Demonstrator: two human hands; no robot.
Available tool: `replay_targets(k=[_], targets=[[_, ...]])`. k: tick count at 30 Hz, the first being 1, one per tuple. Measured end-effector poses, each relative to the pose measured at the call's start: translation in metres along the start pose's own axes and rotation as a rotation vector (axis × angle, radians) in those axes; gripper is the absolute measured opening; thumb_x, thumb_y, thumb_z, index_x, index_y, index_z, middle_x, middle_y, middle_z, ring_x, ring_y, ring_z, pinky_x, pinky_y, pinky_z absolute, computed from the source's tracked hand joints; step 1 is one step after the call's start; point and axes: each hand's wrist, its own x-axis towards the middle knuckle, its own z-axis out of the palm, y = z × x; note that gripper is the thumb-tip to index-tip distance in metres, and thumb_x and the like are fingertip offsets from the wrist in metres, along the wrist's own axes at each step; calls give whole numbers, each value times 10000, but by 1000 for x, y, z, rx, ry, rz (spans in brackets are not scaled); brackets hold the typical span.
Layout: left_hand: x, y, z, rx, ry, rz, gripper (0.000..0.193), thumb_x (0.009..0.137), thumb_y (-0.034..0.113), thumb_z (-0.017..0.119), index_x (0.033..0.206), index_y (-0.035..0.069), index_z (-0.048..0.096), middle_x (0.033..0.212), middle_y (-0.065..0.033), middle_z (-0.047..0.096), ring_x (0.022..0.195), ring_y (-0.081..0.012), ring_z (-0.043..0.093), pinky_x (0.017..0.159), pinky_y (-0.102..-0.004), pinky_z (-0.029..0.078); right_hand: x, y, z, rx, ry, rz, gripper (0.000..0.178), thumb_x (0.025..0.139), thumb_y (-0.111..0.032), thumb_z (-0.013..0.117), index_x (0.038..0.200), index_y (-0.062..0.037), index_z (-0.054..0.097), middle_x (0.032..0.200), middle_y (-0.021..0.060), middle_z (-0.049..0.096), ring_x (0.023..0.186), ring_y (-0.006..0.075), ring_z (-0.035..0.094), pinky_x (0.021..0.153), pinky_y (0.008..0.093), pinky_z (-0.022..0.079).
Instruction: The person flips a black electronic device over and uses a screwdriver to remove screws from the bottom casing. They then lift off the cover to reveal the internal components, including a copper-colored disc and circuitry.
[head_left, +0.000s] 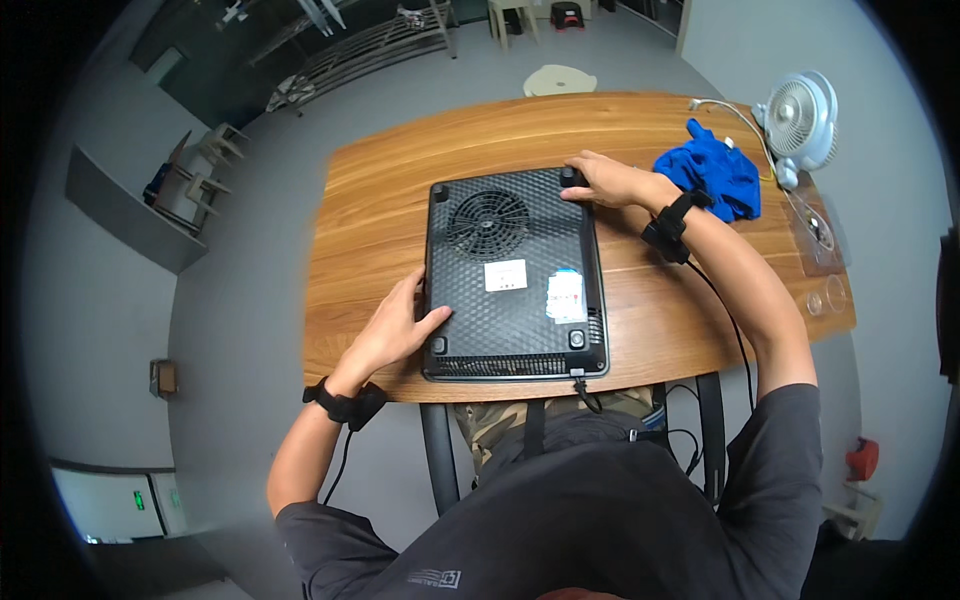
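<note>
A black induction cooktop [485,325] lies upside down on the wooden table [380,150], its textured underside facing up. A round fan grille [487,224], rubber feet at the corners and two white labels [505,275] show on it. My left hand [392,325] grips its left edge near the front, thumb on the underside and fingers down the side. Around the far right corner, my right hand [608,182] is closed, thumb beside the foot there. From the near edge a black power cord [582,388] hangs toward my lap.
A crumpled blue cloth [712,170] lies right of the cooktop. Farther right are a white fan [800,120] with its cable and a clear plastic tray [818,230]. A pale stool [560,80] stands beyond the table's far edge.
</note>
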Motion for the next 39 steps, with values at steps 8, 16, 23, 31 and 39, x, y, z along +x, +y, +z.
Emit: replay_targets(k=[8, 16, 23, 31, 39], targets=[[104, -9, -38, 290, 172, -79, 744, 982, 427, 673, 1437, -130, 482, 1410, -329, 577, 1213, -397, 664, 1044, -439, 524, 19, -6, 2, -33, -1, -32, 635, 1011, -522, 580, 1297, 43, 620, 1189, 330, 651, 1216, 463, 560, 1059, 499, 458], [179, -15, -38, 389, 188, 27, 493, 990, 361, 676, 1206, -81, 692, 1078, -326, 717, 1056, -442, 704, 933, -466, 559, 7, -9, 2, 54, 83, 24, 619, 1013, -514, 585, 1356, 0, 607, 1175, 320, 680, 1163, 489, 622, 994, 522, 508], [174, 0, -32, 345, 213, -10, 468, 942, 322, 754, 1197, -67, 704, 956, -294, 734, 924, -411, 733, 840, -463, 567, -1, -13, 0, 9, 141, 57, 610, 1016, -521, 568, 1343, -7, 601, 1206, 289, 667, 1196, 477, 602, 1016, 513, 492], [172, -7, -26, 299, 356, 25, 368, 923, 292, 776, 995, -57, 683, 854, -307, 700, 870, -457, 709, 758, -508, 543, 6, -7, 1, 26, 131, 1, 597, 1015, -490, 589, 1369, -9, 587, 1234, 293, 651, 1210, 462, 586, 1038, 503, 472], [170, 2, -28, 312, 403, 29, 372, 913, 276, 786, 1020, -64, 679, 915, -287, 724, 883, -435, 723, 767, -476, 555, 8, -6, -1, 52, 70, -10, 636, 1012, -488, 604, 1412, 4, 549, 1265, 320, 636, 1200, 482, 594, 1036, 513, 482]])
